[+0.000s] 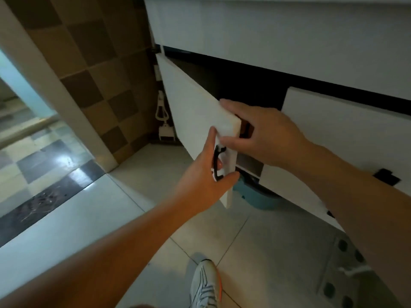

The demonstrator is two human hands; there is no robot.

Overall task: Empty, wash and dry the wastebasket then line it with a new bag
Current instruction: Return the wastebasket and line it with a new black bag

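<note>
I see both of my hands on the white cabinet door (195, 112), which stands swung out from the cabinet below the white countertop front (278, 30). My left hand (206, 181) comes up from the lower left and grips the black handle (216, 162) near the door's free edge; its fingers are curled round the handle, one fingertip showing through behind the bar, and its thumb lies against the lower part of the edge. My right hand (264, 134) reaches in from the right and holds the same free edge higher up, with its thumb on the outer face and its fingers wrapped behind the door, so I cannot see their tips.

The wastebasket (255, 196) is a teal round shape on the tiled floor (200, 230), just behind the lower corner of the open door and partly under the neighbouring white door (344, 134). Only part of its rim and side show; I cannot tell what is inside.

The second door carries a black handle (387, 177) near its lower edge. The cabinet interior is dark. To the left stands a brown checkered tile wall (89, 63), with a white plug and cord (163, 116) in the corner beside the door hinge side. A white sneaker (205, 283) stands on the floor at the bottom edge.
</note>
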